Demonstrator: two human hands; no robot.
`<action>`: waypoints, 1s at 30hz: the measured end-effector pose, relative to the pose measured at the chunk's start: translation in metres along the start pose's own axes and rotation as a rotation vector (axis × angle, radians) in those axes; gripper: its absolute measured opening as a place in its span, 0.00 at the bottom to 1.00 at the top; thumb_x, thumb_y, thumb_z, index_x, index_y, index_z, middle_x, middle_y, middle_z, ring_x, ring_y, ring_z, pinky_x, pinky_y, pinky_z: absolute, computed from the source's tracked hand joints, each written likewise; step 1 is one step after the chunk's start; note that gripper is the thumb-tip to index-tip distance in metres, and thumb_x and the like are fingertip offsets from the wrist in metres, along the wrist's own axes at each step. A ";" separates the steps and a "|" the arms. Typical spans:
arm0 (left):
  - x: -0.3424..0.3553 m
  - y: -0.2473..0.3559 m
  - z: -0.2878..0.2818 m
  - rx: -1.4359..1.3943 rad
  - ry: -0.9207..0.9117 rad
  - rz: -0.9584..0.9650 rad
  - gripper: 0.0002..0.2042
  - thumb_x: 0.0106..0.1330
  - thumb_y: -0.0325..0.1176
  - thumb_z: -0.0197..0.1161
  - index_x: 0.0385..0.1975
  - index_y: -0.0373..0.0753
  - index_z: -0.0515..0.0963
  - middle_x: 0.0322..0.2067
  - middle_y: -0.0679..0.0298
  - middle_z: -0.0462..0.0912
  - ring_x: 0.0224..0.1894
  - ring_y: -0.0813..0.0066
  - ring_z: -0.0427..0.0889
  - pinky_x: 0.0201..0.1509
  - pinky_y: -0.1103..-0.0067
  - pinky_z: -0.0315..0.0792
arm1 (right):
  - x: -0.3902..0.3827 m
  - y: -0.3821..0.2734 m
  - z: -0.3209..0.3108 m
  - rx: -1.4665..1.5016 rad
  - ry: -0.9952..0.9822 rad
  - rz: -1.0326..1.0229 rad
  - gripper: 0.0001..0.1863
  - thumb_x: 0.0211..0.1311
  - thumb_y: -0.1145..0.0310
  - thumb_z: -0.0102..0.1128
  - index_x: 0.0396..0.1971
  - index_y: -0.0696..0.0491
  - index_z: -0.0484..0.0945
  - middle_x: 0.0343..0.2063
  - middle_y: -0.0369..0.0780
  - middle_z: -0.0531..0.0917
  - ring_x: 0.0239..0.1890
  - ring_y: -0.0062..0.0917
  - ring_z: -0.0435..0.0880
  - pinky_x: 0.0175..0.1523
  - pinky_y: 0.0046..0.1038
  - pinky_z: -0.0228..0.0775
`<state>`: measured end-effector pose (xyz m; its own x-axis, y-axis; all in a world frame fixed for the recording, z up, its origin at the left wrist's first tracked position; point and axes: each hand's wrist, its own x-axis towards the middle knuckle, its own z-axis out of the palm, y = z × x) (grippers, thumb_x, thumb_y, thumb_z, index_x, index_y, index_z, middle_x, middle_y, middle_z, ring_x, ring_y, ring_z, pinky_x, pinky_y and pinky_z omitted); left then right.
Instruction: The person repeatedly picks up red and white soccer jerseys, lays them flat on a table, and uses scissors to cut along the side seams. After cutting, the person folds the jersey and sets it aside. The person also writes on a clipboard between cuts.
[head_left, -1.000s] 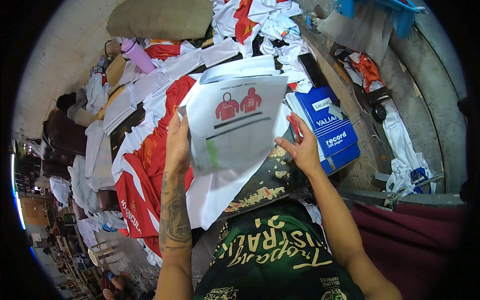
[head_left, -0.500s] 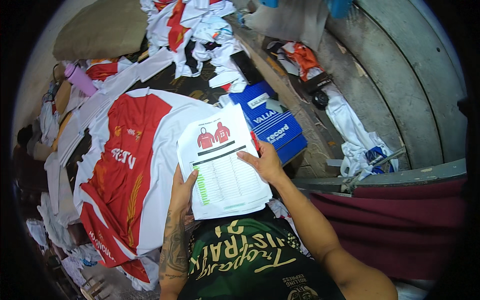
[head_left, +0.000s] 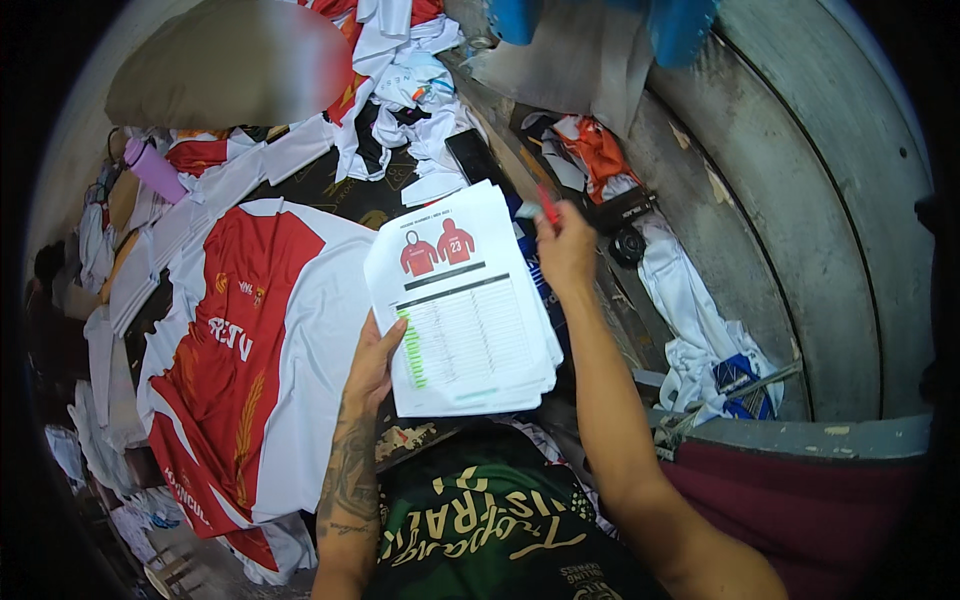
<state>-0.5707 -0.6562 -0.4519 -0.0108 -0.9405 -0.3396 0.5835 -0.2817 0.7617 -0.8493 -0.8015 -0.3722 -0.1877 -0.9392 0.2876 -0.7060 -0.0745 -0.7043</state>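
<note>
A stack of printed sheets (head_left: 470, 350), with red hoodie pictures above a table marked in green, is held in front of my body. My left hand (head_left: 375, 358) grips its left edge, thumb on top. Off the stack's upper right side, my right hand (head_left: 568, 250) is closed around a slim red pen-like thing (head_left: 548, 205); its lower part is hidden by the fingers. Behind the sheets, a blue record book (head_left: 535, 268) is mostly covered. A red and white jersey (head_left: 240, 340) lies spread out to the left of the sheets.
A black phone (head_left: 470, 157) lies beyond the sheets, beside heaped white and red garments (head_left: 420, 95). At far left stands a pink tumbler (head_left: 153, 170). White cloth (head_left: 690, 290), a black tape roll (head_left: 627, 247) and an orange cloth (head_left: 600, 155) are on the right.
My right hand has let go of the sheets and moved up and right with the red pen-like thing. My left hand still holds the stack, which has shifted slightly right. The view has shifted.
</note>
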 end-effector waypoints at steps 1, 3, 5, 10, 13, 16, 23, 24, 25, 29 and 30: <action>0.011 -0.006 0.007 -0.037 0.011 -0.004 0.30 0.76 0.26 0.63 0.76 0.37 0.60 0.65 0.54 0.78 0.63 0.66 0.81 0.67 0.69 0.78 | 0.004 -0.015 -0.013 0.063 0.048 -0.010 0.10 0.70 0.65 0.67 0.41 0.57 0.81 0.30 0.51 0.88 0.34 0.47 0.89 0.40 0.43 0.77; 0.036 -0.025 0.027 -0.101 0.009 0.033 0.28 0.76 0.27 0.64 0.73 0.33 0.62 0.64 0.53 0.79 0.63 0.64 0.81 0.67 0.69 0.77 | 0.007 -0.040 -0.033 0.183 0.185 -0.220 0.10 0.71 0.67 0.65 0.36 0.58 0.77 0.26 0.49 0.85 0.29 0.48 0.85 0.37 0.42 0.74; 0.063 -0.048 0.050 -0.121 0.015 0.028 0.26 0.77 0.27 0.63 0.72 0.33 0.63 0.63 0.51 0.79 0.63 0.63 0.80 0.67 0.68 0.77 | 0.012 -0.053 -0.038 0.228 0.136 -0.168 0.09 0.71 0.68 0.64 0.36 0.59 0.77 0.25 0.49 0.85 0.28 0.47 0.85 0.37 0.42 0.74; 0.094 -0.098 0.078 0.833 0.408 0.118 0.30 0.72 0.44 0.68 0.59 0.29 0.62 0.45 0.31 0.85 0.49 0.32 0.86 0.56 0.51 0.78 | 0.035 -0.030 -0.002 0.081 0.026 -0.131 0.11 0.67 0.65 0.66 0.39 0.58 0.79 0.28 0.53 0.85 0.33 0.52 0.87 0.39 0.45 0.76; 0.090 -0.097 0.082 1.058 0.362 0.046 0.29 0.72 0.46 0.66 0.56 0.27 0.61 0.41 0.32 0.86 0.46 0.31 0.86 0.51 0.50 0.79 | 0.056 -0.007 0.020 0.020 0.016 -0.199 0.12 0.66 0.66 0.69 0.40 0.59 0.80 0.27 0.46 0.86 0.28 0.36 0.84 0.37 0.38 0.74; 0.081 -0.073 0.082 1.139 0.318 0.040 0.28 0.72 0.47 0.66 0.55 0.28 0.63 0.38 0.33 0.86 0.44 0.31 0.87 0.49 0.49 0.79 | 0.065 0.004 0.030 -0.066 -0.054 -0.167 0.14 0.67 0.64 0.68 0.45 0.57 0.81 0.33 0.49 0.88 0.35 0.46 0.88 0.41 0.42 0.77; -0.028 -0.016 -0.055 1.133 0.581 0.281 0.15 0.73 0.38 0.67 0.52 0.38 0.76 0.23 0.59 0.80 0.26 0.64 0.80 0.32 0.65 0.70 | 0.004 0.053 0.051 -0.017 -0.117 -0.193 0.15 0.67 0.68 0.62 0.49 0.59 0.81 0.39 0.57 0.86 0.44 0.54 0.86 0.51 0.46 0.76; -0.055 -0.013 -0.094 1.142 0.754 0.276 0.17 0.71 0.37 0.67 0.54 0.37 0.76 0.32 0.56 0.85 0.35 0.59 0.85 0.40 0.62 0.76 | -0.004 0.065 0.050 -0.079 -0.169 -0.095 0.14 0.66 0.70 0.61 0.48 0.60 0.82 0.39 0.56 0.86 0.45 0.54 0.85 0.52 0.46 0.75; -0.085 -0.010 -0.136 1.240 0.819 0.385 0.20 0.71 0.38 0.67 0.57 0.36 0.75 0.40 0.53 0.84 0.43 0.57 0.83 0.48 0.61 0.75 | -0.011 0.075 0.052 -0.105 -0.256 -0.075 0.13 0.66 0.72 0.61 0.47 0.60 0.83 0.39 0.56 0.86 0.45 0.53 0.85 0.53 0.47 0.75; -0.214 -0.005 -0.264 1.687 1.246 0.302 0.34 0.71 0.52 0.66 0.72 0.41 0.69 0.69 0.44 0.69 0.72 0.43 0.65 0.74 0.50 0.58 | -0.043 0.060 0.051 -0.249 -0.032 0.026 0.20 0.65 0.74 0.66 0.56 0.62 0.80 0.53 0.52 0.84 0.55 0.47 0.83 0.63 0.44 0.72; -0.230 -0.008 -0.273 1.743 1.401 0.062 0.38 0.71 0.57 0.65 0.76 0.45 0.66 0.74 0.44 0.64 0.77 0.42 0.61 0.77 0.47 0.55 | -0.053 0.040 0.057 -0.147 -0.061 -0.041 0.20 0.66 0.71 0.68 0.56 0.60 0.79 0.51 0.50 0.84 0.56 0.46 0.82 0.64 0.43 0.71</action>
<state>-0.3510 -0.3858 -0.5308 0.8409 -0.4842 0.2417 -0.5188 -0.8484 0.1053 -0.8285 -0.7738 -0.4524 -0.1175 -0.9554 0.2710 -0.8052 -0.0681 -0.5891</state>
